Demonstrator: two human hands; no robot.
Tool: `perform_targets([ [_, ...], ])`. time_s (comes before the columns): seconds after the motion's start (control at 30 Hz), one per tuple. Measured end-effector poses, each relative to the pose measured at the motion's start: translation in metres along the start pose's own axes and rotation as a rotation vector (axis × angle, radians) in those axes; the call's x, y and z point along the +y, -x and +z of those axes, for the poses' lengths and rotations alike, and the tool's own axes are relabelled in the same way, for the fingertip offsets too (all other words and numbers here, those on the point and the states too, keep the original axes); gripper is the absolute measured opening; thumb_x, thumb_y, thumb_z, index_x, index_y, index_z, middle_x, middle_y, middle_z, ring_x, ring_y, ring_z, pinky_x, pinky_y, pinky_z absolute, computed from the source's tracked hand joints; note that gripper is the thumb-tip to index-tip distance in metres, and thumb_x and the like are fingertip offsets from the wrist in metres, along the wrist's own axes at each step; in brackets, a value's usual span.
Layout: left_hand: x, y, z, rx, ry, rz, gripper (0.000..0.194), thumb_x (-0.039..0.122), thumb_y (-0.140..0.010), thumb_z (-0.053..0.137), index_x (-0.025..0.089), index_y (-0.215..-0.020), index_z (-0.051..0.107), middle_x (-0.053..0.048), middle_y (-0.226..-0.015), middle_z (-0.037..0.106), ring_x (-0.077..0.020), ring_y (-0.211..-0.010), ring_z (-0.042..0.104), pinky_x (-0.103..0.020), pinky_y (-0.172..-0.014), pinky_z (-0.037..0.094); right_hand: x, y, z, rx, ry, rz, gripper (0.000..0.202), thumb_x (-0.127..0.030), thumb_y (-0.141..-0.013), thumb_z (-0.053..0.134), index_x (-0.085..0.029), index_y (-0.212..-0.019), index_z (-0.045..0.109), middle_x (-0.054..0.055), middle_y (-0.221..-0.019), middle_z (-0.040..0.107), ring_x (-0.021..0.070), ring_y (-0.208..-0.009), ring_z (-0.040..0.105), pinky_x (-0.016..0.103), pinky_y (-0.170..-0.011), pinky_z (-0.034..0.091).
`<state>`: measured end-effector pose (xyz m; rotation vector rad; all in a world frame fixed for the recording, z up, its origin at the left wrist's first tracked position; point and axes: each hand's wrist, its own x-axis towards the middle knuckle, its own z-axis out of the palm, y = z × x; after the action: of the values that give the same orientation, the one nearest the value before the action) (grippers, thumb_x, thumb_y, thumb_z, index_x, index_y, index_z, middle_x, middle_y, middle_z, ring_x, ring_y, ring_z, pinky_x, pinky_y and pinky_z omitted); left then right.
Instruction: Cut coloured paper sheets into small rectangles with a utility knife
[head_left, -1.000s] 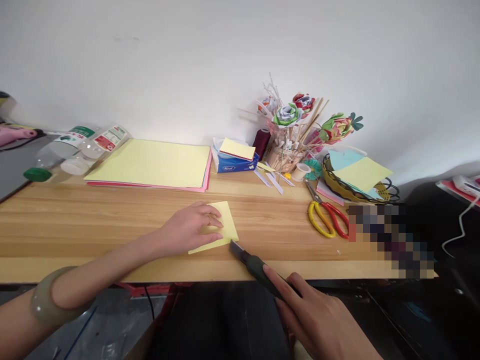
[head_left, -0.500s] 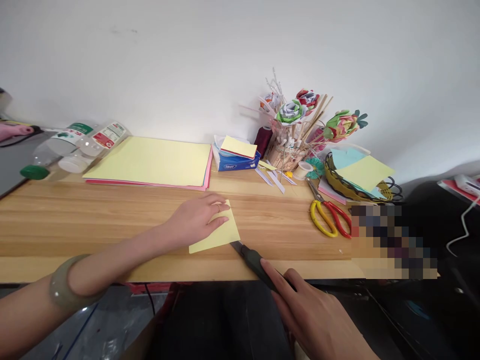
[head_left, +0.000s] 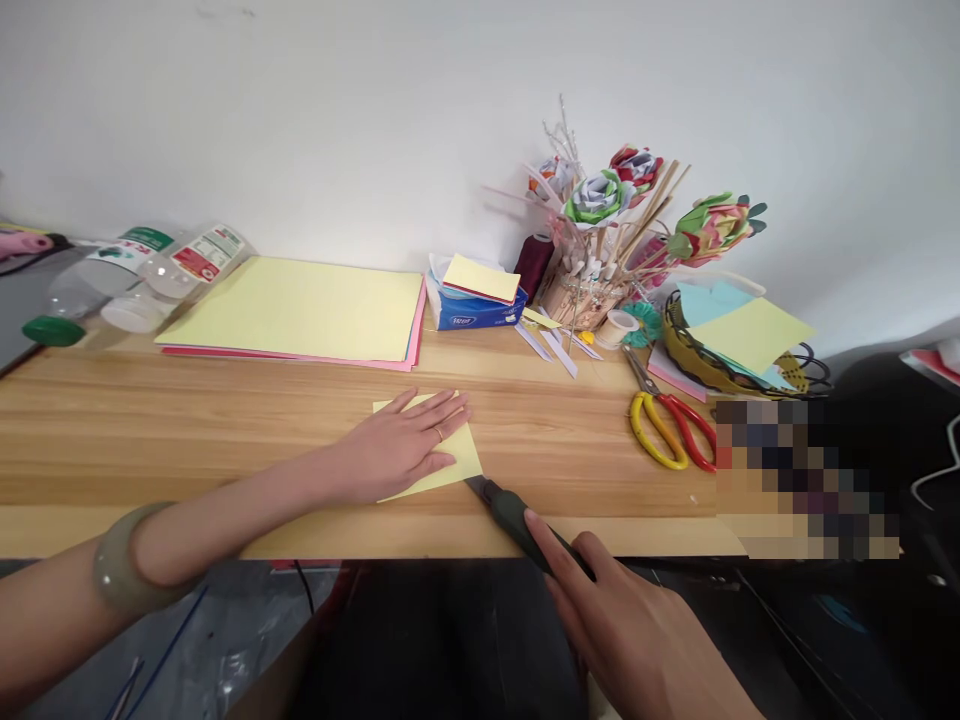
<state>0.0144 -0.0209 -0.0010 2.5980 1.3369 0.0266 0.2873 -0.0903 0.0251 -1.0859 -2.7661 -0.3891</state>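
A small piece of yellow paper (head_left: 459, 455) lies near the front edge of the wooden table. My left hand (head_left: 401, 440) rests flat on it with the fingers spread, a ring on one finger. In my right hand (head_left: 622, 610) is a dark green knife (head_left: 517, 520), its index finger stretched along the handle. The blade points up and left, and its tip is at the lower right corner of the paper.
A stack of coloured sheets (head_left: 300, 310) lies behind, beside plastic bottles (head_left: 112, 270). Further right are a blue tissue pack (head_left: 472, 310), paper flowers (head_left: 600, 200), scissors (head_left: 660, 425), a basket (head_left: 679, 345) and a blurred patch.
My left hand has flattened and spread out over the yellow paper, and more of the paper's upper left corner shows. The knife stays at the paper's corner. The view has shifted slightly.
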Motion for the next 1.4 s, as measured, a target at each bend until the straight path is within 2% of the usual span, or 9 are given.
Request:
perform_targets([
  [0.23, -0.001, 0.0, 0.003, 0.008, -0.025, -0.004, 0.056, 0.048, -0.099, 0.014, 0.02, -0.147, 0.012, -0.003, -0.154, 0.014, -0.0165, -0.142, 0.007, -0.039, -0.113, 0.004, 0.003, 0.003, 0.003, 0.012, 0.064, -0.012, 0.043, -0.021, -0.096, 0.018, -0.014, -0.124, 0.05, -0.002, -0.07, 0.055, 0.0118, -0.034, 0.053, 0.027, -0.026, 0.039],
  [0.4, -0.001, 0.0, 0.002, 0.007, -0.011, 0.0, 0.055, 0.048, -0.099, 0.015, 0.021, -0.147, 0.012, -0.003, -0.154, 0.015, -0.0169, -0.142, 0.007, -0.04, -0.113, 0.004, 0.007, 0.006, -0.003, -0.058, 0.01, -0.021, 0.043, -0.022, -0.096, 0.022, -0.012, -0.129, 0.047, 0.001, -0.074, 0.058, 0.0116, -0.04, 0.056, 0.024, -0.033, 0.045],
  [0.53, -0.002, 0.0, 0.002, 0.025, 0.006, 0.024, 0.049, 0.047, -0.099, 0.017, 0.031, -0.145, 0.02, -0.004, -0.155, 0.012, -0.0191, -0.142, 0.008, -0.043, -0.112, 0.008, 0.008, 0.008, -0.004, -0.098, -0.001, -0.029, 0.043, -0.02, -0.095, 0.023, -0.012, -0.129, 0.047, 0.002, -0.076, 0.058, 0.0111, -0.039, 0.055, 0.024, -0.035, 0.047],
  [0.67, -0.002, 0.0, 0.0, 0.027, 0.02, 0.04, 0.045, 0.046, -0.1, 0.018, 0.036, -0.143, 0.025, -0.006, -0.154, 0.014, -0.0212, -0.142, 0.009, -0.046, -0.111, 0.01, 0.006, 0.005, 0.0, -0.052, 0.04, -0.025, 0.042, -0.019, -0.095, 0.021, -0.011, -0.127, 0.047, 0.0, -0.073, 0.057, 0.0117, -0.037, 0.054, 0.025, -0.03, 0.043],
  [0.87, 0.0, 0.0, -0.001, 0.007, 0.005, 0.028, 0.047, 0.046, -0.099, 0.016, 0.033, -0.144, 0.025, -0.005, -0.154, 0.013, -0.0204, -0.142, 0.009, -0.045, -0.111, 0.009, 0.006, -0.005, 0.005, -0.007, 0.098, -0.02, 0.041, -0.017, -0.095, 0.019, -0.012, -0.126, 0.046, -0.002, -0.07, 0.054, 0.0123, -0.036, 0.054, 0.026, -0.028, 0.04],
  [1.03, 0.001, 0.0, 0.003, 0.011, -0.027, -0.007, 0.06, 0.05, -0.098, 0.015, 0.017, -0.148, 0.009, -0.007, -0.154, 0.014, -0.0176, -0.142, 0.008, -0.041, -0.113, 0.004, 0.009, -0.009, 0.004, -0.002, 0.1, -0.018, 0.043, -0.018, -0.095, 0.018, -0.012, -0.126, 0.047, -0.002, -0.071, 0.054, 0.0123, -0.037, 0.055, 0.026, -0.028, 0.04],
  [1.27, 0.002, 0.0, 0.002, 0.088, -0.102, -0.048, 0.059, 0.054, -0.096, 0.022, 0.02, -0.145, 0.026, -0.012, -0.154, 0.01, -0.0267, -0.142, 0.003, -0.051, -0.112, 0.0, 0.013, -0.016, 0.008, -0.021, 0.095, -0.033, 0.043, -0.018, -0.095, 0.02, -0.012, -0.126, 0.049, -0.001, -0.07, 0.054, 0.0125, -0.038, 0.056, 0.026, -0.029, 0.04],
  [1.4, 0.002, -0.001, 0.005, 0.058, -0.073, -0.077, 0.07, 0.057, -0.095, 0.018, 0.009, -0.147, 0.014, -0.015, -0.153, 0.009, -0.0244, -0.142, 0.005, -0.046, -0.114, 0.004, 0.016, -0.021, 0.01, -0.011, 0.105, -0.019, 0.042, -0.021, -0.095, 0.023, -0.013, -0.127, 0.048, 0.0, -0.074, 0.057, 0.0125, -0.04, 0.057, 0.027, -0.029, 0.037],
])
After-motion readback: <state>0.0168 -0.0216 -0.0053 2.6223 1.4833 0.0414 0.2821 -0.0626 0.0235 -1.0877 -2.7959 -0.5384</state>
